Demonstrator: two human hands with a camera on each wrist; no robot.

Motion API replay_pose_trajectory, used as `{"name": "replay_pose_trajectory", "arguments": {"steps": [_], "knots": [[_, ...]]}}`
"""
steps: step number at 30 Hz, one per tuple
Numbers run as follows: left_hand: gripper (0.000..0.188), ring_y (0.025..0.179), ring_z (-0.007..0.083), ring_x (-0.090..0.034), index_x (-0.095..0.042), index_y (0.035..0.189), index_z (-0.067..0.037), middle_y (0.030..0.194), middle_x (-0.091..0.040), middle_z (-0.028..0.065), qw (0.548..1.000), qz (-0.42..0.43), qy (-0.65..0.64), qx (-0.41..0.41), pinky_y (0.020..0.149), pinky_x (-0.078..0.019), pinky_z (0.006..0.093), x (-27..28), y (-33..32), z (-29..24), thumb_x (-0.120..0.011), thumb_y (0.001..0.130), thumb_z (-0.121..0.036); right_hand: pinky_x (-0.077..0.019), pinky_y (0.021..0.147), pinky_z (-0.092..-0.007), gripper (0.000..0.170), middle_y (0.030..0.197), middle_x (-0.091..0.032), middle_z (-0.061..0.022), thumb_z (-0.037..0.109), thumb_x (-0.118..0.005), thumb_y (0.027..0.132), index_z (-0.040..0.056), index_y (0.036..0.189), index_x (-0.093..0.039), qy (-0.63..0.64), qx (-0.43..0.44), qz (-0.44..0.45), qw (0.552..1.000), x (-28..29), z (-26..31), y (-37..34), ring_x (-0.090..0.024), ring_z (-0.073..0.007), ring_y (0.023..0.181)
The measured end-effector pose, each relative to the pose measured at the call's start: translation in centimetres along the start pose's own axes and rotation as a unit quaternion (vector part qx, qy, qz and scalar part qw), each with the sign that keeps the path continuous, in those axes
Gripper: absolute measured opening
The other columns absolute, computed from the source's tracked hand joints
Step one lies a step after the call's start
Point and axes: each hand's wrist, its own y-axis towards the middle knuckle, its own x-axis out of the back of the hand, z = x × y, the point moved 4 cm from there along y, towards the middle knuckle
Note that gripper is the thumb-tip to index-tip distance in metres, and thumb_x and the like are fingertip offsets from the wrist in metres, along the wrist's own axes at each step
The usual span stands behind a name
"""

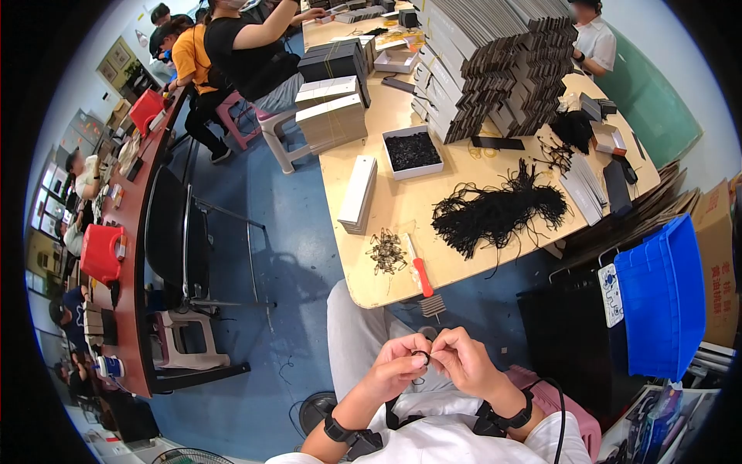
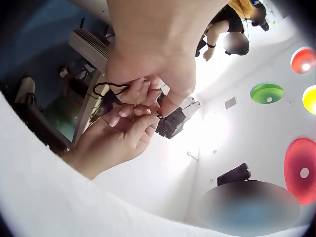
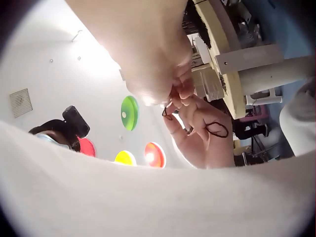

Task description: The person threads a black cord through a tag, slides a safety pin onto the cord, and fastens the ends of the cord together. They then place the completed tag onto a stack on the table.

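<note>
Held in front of the lap is a thin black cord point(image 3: 217, 129), looped and hanging from the fingers. My left hand point(image 1: 398, 368) pinches it between thumb and forefinger, and one dark loop shows near the thumb in the head view. Close against it, fingertips meeting, my right hand point(image 1: 465, 362) pinches the cord at its small end. In the left wrist view a bit of black cord point(image 2: 160, 116) pokes out at the meeting fingertips. Part of the cord is hidden behind the fingers.
Ahead on the table point(image 1: 363, 290) lie a bundle of black cords point(image 1: 498, 209), a heap of small metal pieces point(image 1: 386, 251) and a red-handled tool point(image 1: 421, 274). A white box point(image 1: 413, 166) holds black bits. Tall card stacks point(image 1: 495, 69) stand behind. At right is a blue bin point(image 1: 661, 301).
</note>
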Motion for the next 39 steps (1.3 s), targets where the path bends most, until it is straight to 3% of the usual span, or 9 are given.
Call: {"name": "replay_pose_trajectory", "arguments": {"steps": [3, 6, 15, 19, 21, 27, 31, 33, 39], "knots": [[0.014, 0.053, 0.0016, -0.031, -0.055, 0.093, -0.004, 0.076, -0.050, -0.0022, 1.000, -0.003, -0.003, 0.000, 0.048, -0.0210, 0.0188, -0.5, 0.0, -0.2, -0.064, 0.087, -0.013, -0.0483, 0.055, -0.0337, 0.020, 0.079, -0.058, -0.0133, -0.005, -0.060, 0.086, 0.0006, 0.099, -0.046, -0.140, 0.116, -0.021, 0.983, 0.0, 0.7, 0.2, -0.061, -0.0248, 0.062], [0.014, 0.055, 0.0018, -0.033, -0.056, 0.096, -0.003, 0.079, -0.052, -0.0022, 1.000, 0.002, 0.000, 0.000, 0.048, -0.0225, 0.0190, -0.2, 0.0, -0.2, -0.064, 0.088, -0.012, -0.0498, 0.055, -0.0347, 0.024, 0.081, -0.060, -0.0141, -0.007, -0.063, 0.081, 0.0004, 0.098, -0.047, -0.224, 0.158, -0.048, 0.961, 0.0, 1.8, 0.2, -0.063, -0.0289, 0.066], [0.015, 0.069, 0.0007, -0.042, -0.061, 0.100, -0.001, 0.083, -0.053, -0.0047, 0.971, -0.099, 0.186, -0.114, 0.063, -0.0353, 0.0172, -1.1, -0.2, -1.5, -0.066, 0.089, -0.010, -0.0531, 0.055, -0.0306, 0.022, 0.086, -0.067, -0.0133, -0.005, -0.067, 0.078, -0.0023, 0.097, -0.057, -0.312, 0.233, -0.103, 0.915, 0.1, 3.2, 0.2, -0.068, -0.0250, 0.069], [0.014, 0.068, 0.0003, -0.039, -0.061, 0.103, 0.000, 0.081, -0.053, -0.0058, 0.957, -0.097, 0.240, -0.131, 0.062, -0.0345, 0.0166, -1.0, -0.3, -2.0, -0.064, 0.091, -0.007, -0.0538, 0.056, -0.0292, 0.018, 0.086, -0.068, -0.0147, -0.006, -0.066, 0.079, -0.0033, 0.096, -0.060, -0.290, 0.226, -0.118, 0.922, 0.2, 3.4, 0.3, -0.069, -0.0237, 0.069], [0.013, 0.066, 0.0003, -0.038, -0.061, 0.102, 0.001, 0.079, -0.052, -0.0063, 0.934, -0.094, 0.305, -0.159, 0.059, -0.0336, 0.0166, -1.8, -0.4, -2.8, -0.063, 0.091, -0.005, -0.0544, 0.058, -0.0286, 0.015, 0.085, -0.069, -0.0147, -0.005, -0.065, 0.081, -0.0036, 0.096, -0.064, -0.183, 0.147, -0.124, 0.964, 0.5, 3.0, 0.3, -0.070, -0.0209, 0.069], [0.011, 0.062, 0.0019, -0.039, -0.063, 0.096, 0.002, 0.078, -0.055, -0.0028, 0.881, -0.117, 0.415, -0.194, 0.055, -0.0327, 0.0180, -2.2, -0.3, -3.3, -0.065, 0.089, -0.005, -0.0558, 0.060, -0.0252, 0.010, 0.084, -0.070, -0.0128, -0.003, -0.066, 0.083, -0.0048, 0.094, -0.066, 0.010, -0.007, -0.137, 0.990, 0.5, 1.6, 0.2, -0.072, -0.0177, 0.074], [0.010, 0.060, 0.0031, -0.039, -0.063, 0.094, 0.002, 0.079, -0.056, -0.0003, 0.852, -0.101, 0.474, -0.200, 0.054, -0.0325, 0.0194, -2.4, -0.3, -3.9, -0.065, 0.088, -0.005, -0.0562, 0.060, -0.0242, 0.012, 0.084, -0.070, -0.0124, -0.003, -0.066, 0.084, -0.0054, 0.095, -0.065, -0.009, 0.012, -0.117, 0.993, 0.9, 1.6, 0.3, -0.072, -0.0176, 0.075], [0.010, 0.060, 0.0037, -0.039, -0.062, 0.094, 0.001, 0.078, -0.054, -0.0001, 0.850, -0.095, 0.483, -0.186, 0.053, -0.0321, 0.0205, -2.5, -0.2, -3.9, -0.064, 0.088, -0.006, -0.0563, 0.060, -0.0245, 0.013, 0.083, -0.070, -0.0120, -0.003, -0.065, 0.084, -0.0057, 0.096, -0.064, -0.118, 0.062, -0.103, 0.986, 0.9, 1.9, 0.3, -0.072, -0.0175, 0.075], [0.010, 0.061, 0.0038, -0.038, -0.059, 0.093, 0.000, 0.076, -0.051, -0.0013, 0.863, -0.126, 0.461, -0.162, 0.054, -0.0325, 0.0204, -2.1, -0.3, -3.8, -0.064, 0.089, -0.008, -0.0558, 0.061, -0.0242, 0.010, 0.084, -0.068, -0.0108, -0.003, -0.063, 0.086, -0.0056, 0.095, -0.062, -0.059, 0.019, -0.082, 0.995, 0.9, 1.7, 0.5, -0.071, -0.0153, 0.071]]}}
